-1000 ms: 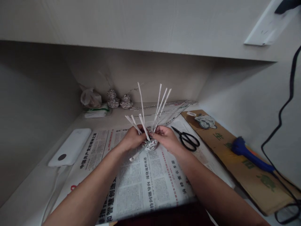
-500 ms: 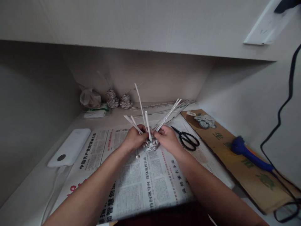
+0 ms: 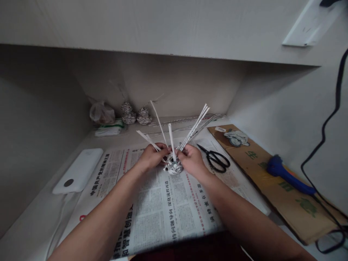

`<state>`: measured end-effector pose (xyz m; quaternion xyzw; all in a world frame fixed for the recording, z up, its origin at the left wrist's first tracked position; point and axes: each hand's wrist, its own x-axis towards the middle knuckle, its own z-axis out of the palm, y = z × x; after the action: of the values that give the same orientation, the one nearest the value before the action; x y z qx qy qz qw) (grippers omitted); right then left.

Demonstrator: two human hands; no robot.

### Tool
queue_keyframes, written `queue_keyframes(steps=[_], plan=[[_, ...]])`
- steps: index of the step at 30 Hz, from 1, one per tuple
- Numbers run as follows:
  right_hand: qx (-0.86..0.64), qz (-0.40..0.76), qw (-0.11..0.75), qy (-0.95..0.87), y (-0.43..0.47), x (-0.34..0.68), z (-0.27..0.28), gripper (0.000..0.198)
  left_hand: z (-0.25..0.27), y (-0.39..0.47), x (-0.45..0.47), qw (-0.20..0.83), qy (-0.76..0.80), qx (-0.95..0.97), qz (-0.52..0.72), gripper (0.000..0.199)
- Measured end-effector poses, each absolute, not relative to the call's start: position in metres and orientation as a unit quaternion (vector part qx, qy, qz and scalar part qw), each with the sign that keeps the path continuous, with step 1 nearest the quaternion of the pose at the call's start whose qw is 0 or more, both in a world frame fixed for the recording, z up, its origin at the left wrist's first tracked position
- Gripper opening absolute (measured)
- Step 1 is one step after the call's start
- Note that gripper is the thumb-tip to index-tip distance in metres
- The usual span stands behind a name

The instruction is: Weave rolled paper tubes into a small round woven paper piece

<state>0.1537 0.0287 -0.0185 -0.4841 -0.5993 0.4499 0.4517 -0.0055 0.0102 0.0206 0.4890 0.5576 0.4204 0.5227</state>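
A small round weave of rolled newspaper strips (image 3: 174, 168) is between my hands, just over the newspaper. Several stiff paper sticks (image 3: 194, 127) fan up out of it, and one stands upright in the middle. My left hand (image 3: 154, 156) grips the woven piece at its left side, fingers closed among the sticks there. On the other side, my right hand (image 3: 192, 158) is closed on the weave and the base of the right-hand sticks. The fingertips partly hide the rim. Black-handled scissors (image 3: 217, 160) lie right of my right hand.
Newspaper (image 3: 160, 214) covers the table. A white power bank (image 3: 78, 170) with a cable lies left. Two woven gourd shapes (image 3: 128, 115), a plastic bag (image 3: 102, 113) and loose paper sticks (image 3: 185, 120) are behind. Cardboard (image 3: 252, 170) on the right bears a blue glue gun (image 3: 289, 175).
The paper tube end that stuck out low at the front left has swung up against the weave's left side. The left sticks lean further outward. Both hands stay on the piece.
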Motion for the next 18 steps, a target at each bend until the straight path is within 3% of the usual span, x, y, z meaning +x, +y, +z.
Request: queue_keyframes(steps=[5,9,14,18], plan=[[-0.475,0.449,0.445,-0.611,0.029,0.156,-0.017,0.018,0.03,0.009,-0.033,0.612,0.438,0.55,0.363,0.04],[-0.481,0.446,0.445,-0.609,0.031,0.158,-0.016,0.019,0.035,0.009,-0.054,0.656,0.372,0.58,0.308,0.06],[-0.497,0.412,0.429,-0.631,0.029,0.158,-0.012,0.019,0.025,0.014,-0.046,0.652,0.408,0.534,0.351,0.043],[-0.489,0.404,0.442,-0.634,0.025,0.156,-0.01,0.016,0.016,0.017,-0.03,0.637,0.445,0.507,0.373,0.042]])
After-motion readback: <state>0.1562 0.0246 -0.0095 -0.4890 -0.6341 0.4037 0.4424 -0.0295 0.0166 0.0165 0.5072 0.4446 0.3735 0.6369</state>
